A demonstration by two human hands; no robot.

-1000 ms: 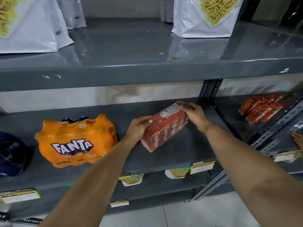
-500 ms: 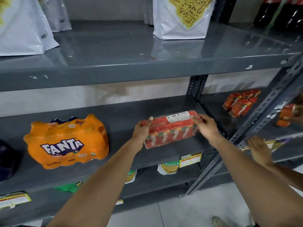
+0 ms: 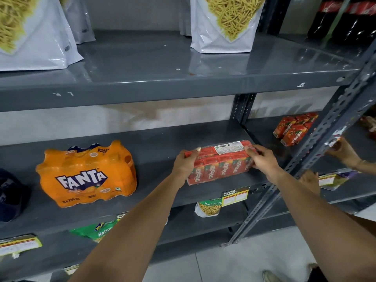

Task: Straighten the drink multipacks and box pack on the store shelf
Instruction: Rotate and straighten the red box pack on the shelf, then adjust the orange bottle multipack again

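A red wrapped pack of juice boxes [image 3: 221, 165] rests on the grey middle shelf [image 3: 154, 151], its long side nearly parallel to the shelf's front edge. My left hand [image 3: 186, 163] grips its left end and my right hand [image 3: 261, 160] grips its right end. To the left stands an orange Fanta bottle multipack [image 3: 87, 174], label facing out, slightly turned. At the far left edge a dark blue multipack [image 3: 10, 196] is partly cut off.
White snack bags [image 3: 225, 23] stand on the top shelf. Another red juice box pack [image 3: 293, 129] lies in the right bay behind a slanted metal upright [image 3: 317, 155], where another person's hands [image 3: 343, 151] reach. Snack packets and price tags hang below.
The juice box pack has been turned from a diagonal position to nearly parallel with the shelf edge, both hands staying on its ends. The view has shifted right.
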